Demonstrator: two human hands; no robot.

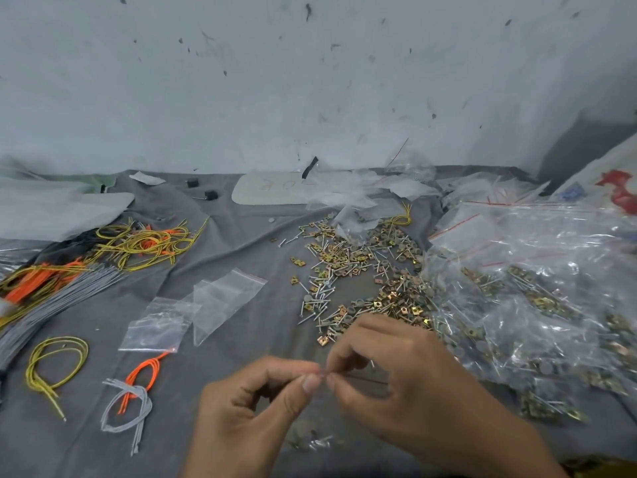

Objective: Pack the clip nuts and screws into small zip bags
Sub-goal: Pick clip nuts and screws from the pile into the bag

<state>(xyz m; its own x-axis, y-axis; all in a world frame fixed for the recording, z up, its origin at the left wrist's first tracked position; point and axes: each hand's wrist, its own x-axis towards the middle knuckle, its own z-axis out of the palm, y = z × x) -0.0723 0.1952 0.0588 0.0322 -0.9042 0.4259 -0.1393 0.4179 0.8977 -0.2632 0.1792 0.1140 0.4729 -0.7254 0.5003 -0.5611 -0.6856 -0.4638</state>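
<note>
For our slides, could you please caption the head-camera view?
Left hand and right hand pinch a small zip bag beside a pile of screws and clip nuts on grey cloth.

Dim, flat light; blurred, bowed edges.

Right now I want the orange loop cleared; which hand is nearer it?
Left. The left hand is right of the orange loop; the right hand is farther right; both pinch a bag.
</note>
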